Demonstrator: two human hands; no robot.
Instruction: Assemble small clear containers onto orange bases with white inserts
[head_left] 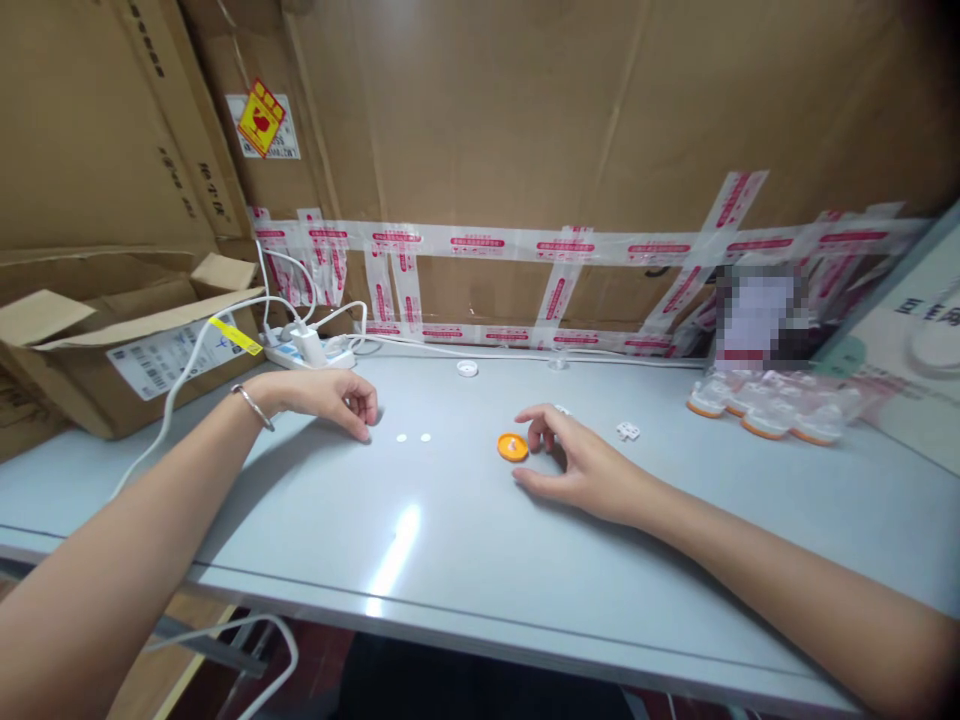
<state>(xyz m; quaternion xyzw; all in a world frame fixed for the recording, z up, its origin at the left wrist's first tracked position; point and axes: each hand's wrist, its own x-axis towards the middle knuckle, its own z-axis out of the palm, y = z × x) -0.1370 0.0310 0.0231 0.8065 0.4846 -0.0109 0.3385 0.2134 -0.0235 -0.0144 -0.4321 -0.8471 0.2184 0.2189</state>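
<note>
On the left, my left hand point(337, 400) rests low at the table with its fingers curled in and the thumb pointing down; whatever is inside them, if anything, is hidden. Just right of it lie two small white discs, a left disc point(402, 438) and a right disc point(425, 437). An orange round cap point(513, 447) sits further right, with something small and pale inside. Beside that cap is my right hand point(577, 465), thumb and fingers apart, with nothing visible between them. Beyond the right hand lies a small white piece with dark marks point(628, 431).
A white round cap point(467, 369) and a clear round piece point(558, 360) lie toward the back. Clear containers with orange bases point(765, 415) stand at right. A power strip point(330, 353) with white cables and an open cardboard box point(135, 340) are at left. Large taped cardboard point(487, 120) forms the back.
</note>
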